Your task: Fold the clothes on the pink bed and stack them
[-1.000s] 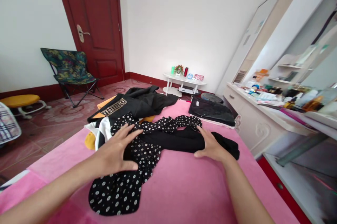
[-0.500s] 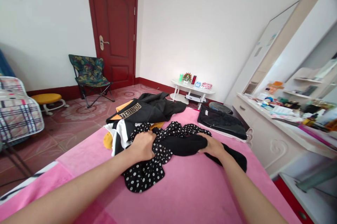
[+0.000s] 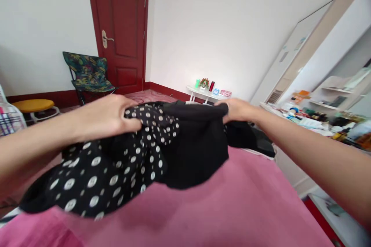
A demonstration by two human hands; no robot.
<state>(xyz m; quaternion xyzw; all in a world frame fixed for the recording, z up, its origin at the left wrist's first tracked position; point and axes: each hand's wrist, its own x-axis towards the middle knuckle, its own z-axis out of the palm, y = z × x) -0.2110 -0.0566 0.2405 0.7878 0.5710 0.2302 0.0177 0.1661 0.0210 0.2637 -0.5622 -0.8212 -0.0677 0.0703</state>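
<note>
A black garment with white polka dots and a plain black section (image 3: pixel 194 146) hangs stretched between my hands above the pink bedspread (image 3: pixel 232 200). My left hand (image 3: pixel 113 117) grips its dotted part, fingers mostly hidden behind the cloth. At the other side, my right hand (image 3: pixel 233 109) is closed on the upper edge of the plain black part. The dotted cloth droops to the lower left and is slightly blurred. Behind the raised garment, the pile of other clothes is hidden.
Folded dark clothing (image 3: pixel 261 140) lies at the bed's right edge. Beyond stand a small white table (image 3: pixel 199 93), a camouflage-like patterned folding chair (image 3: pixel 89 71) and a yellow stool (image 3: pixel 34 105). A cluttered dresser (image 3: pixel 307 121) runs along the right.
Both hands have lifted the garment off the bed and nearer to me. My left hand has moved up and left, and the dotted cloth now hangs spread out.
</note>
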